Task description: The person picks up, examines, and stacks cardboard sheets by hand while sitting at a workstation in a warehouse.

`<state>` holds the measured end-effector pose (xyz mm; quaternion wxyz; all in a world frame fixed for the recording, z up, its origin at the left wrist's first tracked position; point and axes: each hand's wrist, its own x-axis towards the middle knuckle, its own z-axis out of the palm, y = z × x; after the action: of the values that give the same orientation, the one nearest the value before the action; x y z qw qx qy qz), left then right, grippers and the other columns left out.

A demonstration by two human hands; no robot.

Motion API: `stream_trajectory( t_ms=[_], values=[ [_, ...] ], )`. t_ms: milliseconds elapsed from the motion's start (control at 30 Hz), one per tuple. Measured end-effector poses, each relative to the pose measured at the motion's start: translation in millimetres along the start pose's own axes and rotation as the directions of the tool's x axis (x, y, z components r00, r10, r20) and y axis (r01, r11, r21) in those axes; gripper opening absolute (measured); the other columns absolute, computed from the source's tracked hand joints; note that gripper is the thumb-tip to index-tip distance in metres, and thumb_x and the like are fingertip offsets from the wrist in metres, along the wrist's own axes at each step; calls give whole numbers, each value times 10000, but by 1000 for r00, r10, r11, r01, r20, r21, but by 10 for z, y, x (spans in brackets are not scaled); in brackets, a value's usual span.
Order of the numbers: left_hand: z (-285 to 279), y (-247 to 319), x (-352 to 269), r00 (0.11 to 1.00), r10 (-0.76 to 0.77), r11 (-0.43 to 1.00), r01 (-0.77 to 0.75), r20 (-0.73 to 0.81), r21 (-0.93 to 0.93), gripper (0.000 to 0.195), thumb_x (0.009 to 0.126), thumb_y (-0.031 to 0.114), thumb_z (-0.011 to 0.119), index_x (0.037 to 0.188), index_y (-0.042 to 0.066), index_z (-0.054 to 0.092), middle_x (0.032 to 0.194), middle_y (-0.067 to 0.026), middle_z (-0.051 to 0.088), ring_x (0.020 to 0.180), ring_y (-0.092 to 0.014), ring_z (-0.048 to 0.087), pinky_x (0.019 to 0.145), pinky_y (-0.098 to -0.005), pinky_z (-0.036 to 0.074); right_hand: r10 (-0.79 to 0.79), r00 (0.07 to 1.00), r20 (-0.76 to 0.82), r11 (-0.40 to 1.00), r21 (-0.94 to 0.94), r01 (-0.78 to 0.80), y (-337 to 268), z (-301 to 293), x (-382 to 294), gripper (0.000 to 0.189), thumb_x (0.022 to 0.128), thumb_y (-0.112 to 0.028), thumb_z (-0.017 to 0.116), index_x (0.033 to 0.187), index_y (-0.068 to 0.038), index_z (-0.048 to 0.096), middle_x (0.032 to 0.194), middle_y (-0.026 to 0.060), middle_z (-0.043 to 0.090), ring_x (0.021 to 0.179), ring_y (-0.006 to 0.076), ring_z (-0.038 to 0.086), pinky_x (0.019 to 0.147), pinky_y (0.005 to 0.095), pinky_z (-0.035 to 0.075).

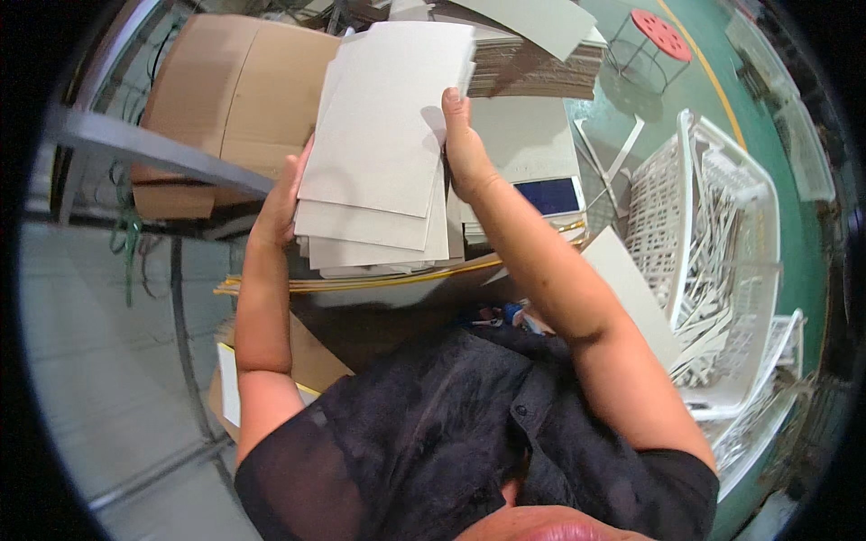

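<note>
Between my two hands is an uneven stack of pale grey cardboard sheets, its layers fanned out towards me. My left hand presses flat along the stack's left edge, partly hidden behind it. On the opposite edge, my right hand grips with its thumb up along the side. Other fingers of the right hand are hidden. Whether the stack is lifted or rests on what lies beneath is hard to tell.
A brown cardboard box stands left, behind a metal bar. More board sheets are piled at the back. A phone lies by my right forearm. White baskets hold cut strips; a red stool stands beyond.
</note>
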<state>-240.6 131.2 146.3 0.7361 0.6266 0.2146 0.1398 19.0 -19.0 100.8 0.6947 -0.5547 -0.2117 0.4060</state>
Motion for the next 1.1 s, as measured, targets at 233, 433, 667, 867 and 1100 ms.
stream_trajectory(
  t_ms=[233, 433, 667, 867, 1100],
  values=[
    [-519, 152, -111, 947, -8, 1000, 6, -322, -6, 1118, 864, 885, 297, 1627, 104, 53, 1684, -208, 11, 1556, -365, -1, 1181, -637, -59, 46, 962, -270, 971, 236, 20, -156, -460, -65, 1137, 856, -880, 368, 1611, -64, 127, 1615, 310, 154, 1500, 406, 195, 1176, 578, 160],
    [-165, -253, -114, 971, -64, 912, 151, 232, -381, 1096, 908, 849, 269, 1579, -18, 224, 1587, -189, 344, 1436, -330, 367, 1192, -413, 281, -113, 954, -277, 991, -97, 89, 609, 555, -537, 1013, 971, -698, 430, 1552, 84, 156, 1546, 319, 290, 1481, 430, 235, 1226, 466, 170],
    [-9, 3, -323, 960, 29, 968, -96, -277, -231, 1108, 903, 859, 231, 1593, -7, 185, 1632, -172, 269, 1493, -313, 278, 1221, -424, 210, -49, 998, -40, 998, -26, 48, 408, 175, -568, 1074, 929, -777, 395, 1588, 23, 117, 1601, 317, 200, 1507, 409, 193, 1226, 470, 165],
    [27, -43, -318, 998, -22, 986, 32, -65, 165, 934, 990, 721, 339, 1617, 56, 147, 1662, -140, 200, 1513, -286, 226, 1221, -399, 192, -14, 992, 127, 984, -175, 36, 217, 92, -567, 1062, 926, -761, 436, 1594, 5, 126, 1611, 296, 206, 1506, 400, 210, 1231, 465, 162],
    [303, 356, -381, 939, 342, 522, -208, 20, 828, 1162, 757, 700, 701, 1621, 132, 171, 1662, -167, 198, 1531, -362, 167, 1226, -473, 160, 190, 955, 229, 680, -732, 40, -586, -1143, -803, 791, 952, -668, 516, 1294, 35, 639, 1280, 240, 649, 1251, 348, 584, 1086, 433, 426]
  ],
)
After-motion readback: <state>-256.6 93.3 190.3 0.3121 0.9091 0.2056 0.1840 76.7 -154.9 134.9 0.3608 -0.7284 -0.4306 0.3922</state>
